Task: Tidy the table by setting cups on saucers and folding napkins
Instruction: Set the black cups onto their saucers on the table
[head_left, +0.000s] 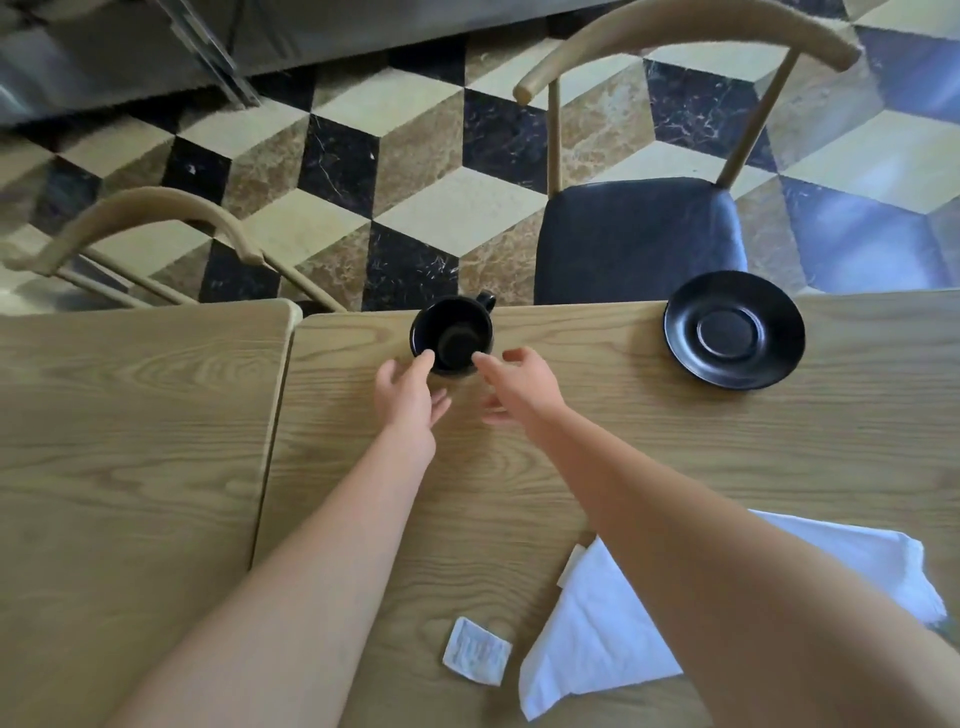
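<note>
A black cup stands upright at the far edge of the wooden table, its handle pointing away over the edge. My left hand reaches to the cup's near left side, a fingertip touching its rim. My right hand comes in at the near right side, fingers spread, one fingertip at the rim. Neither hand grips the cup. A black saucer, with nothing on it, lies to the right near the far edge. A white napkin lies unfolded near me, partly hidden under my right forearm.
A small white paper packet lies beside the napkin. A second table abuts on the left with a narrow gap. Two wooden chairs stand beyond the far edge: one with a dark seat at right, another at left.
</note>
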